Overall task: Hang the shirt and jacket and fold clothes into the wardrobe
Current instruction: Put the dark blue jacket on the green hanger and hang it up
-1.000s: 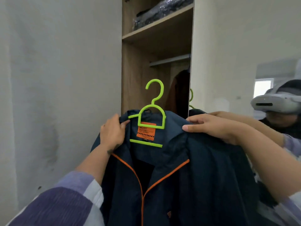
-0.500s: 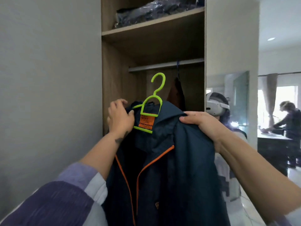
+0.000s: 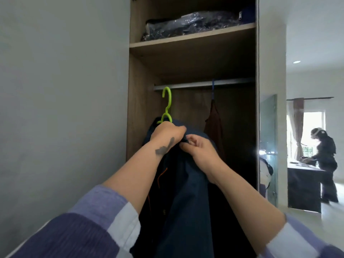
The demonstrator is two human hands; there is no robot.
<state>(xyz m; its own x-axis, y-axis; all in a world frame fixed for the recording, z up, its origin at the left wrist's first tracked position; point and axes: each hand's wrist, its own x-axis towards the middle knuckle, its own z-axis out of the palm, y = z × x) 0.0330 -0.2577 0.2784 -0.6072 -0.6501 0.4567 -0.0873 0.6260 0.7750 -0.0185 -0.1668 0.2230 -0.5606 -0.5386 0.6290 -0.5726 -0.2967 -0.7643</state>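
Observation:
A dark navy jacket [image 3: 186, 192] with orange trim hangs from a lime-green hanger [image 3: 166, 107], turned edge-on inside the open wardrobe. The hanger's hook tip reaches up to the metal rail [image 3: 195, 84] at its left end; whether it rests on the rail I cannot tell. My left hand [image 3: 166, 134] grips the jacket's collar at the base of the hanger. My right hand [image 3: 200, 148] pinches the jacket's shoulder fabric just right of it. A dark reddish shirt [image 3: 214, 125] hangs from a blue hanger further right on the rail.
A wooden shelf [image 3: 191, 35] above the rail carries a plastic-wrapped dark bundle [image 3: 189, 24]. A grey wall [image 3: 61, 99] stands to the left. The wardrobe's mirrored door [image 3: 268, 146] is at the right. Beyond it another person stands at a dark table [image 3: 301, 183].
The jacket has been lifted, turned edge-on and carried into the wardrobe, with the hook now up at the rail. Both hands have come together at the collar. The view tilted upward.

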